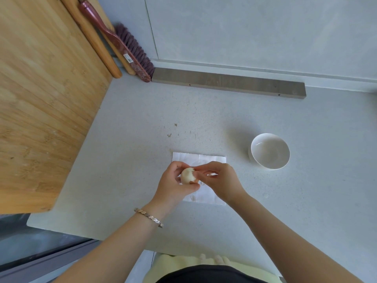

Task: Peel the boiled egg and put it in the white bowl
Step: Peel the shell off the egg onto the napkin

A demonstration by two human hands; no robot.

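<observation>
Fingers (188, 187) of the left hand (173, 185) grip the egg (188, 175) while the right hand (221, 180) pinches shell (brush label (128, 57) unreadable).

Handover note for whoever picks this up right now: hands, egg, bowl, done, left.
Left hand: cupping the boiled egg above the paper towel.
Right hand: fingertips pinching at the egg's top, picking shell.
Egg: mostly bare white, with a brown shell patch at its lower edge.
White bowl: empty, on the counter to the right of the towel.
Done: most of the shell is off.
Left: strip the remaining shell, then set the egg in the bowl.
</observation>
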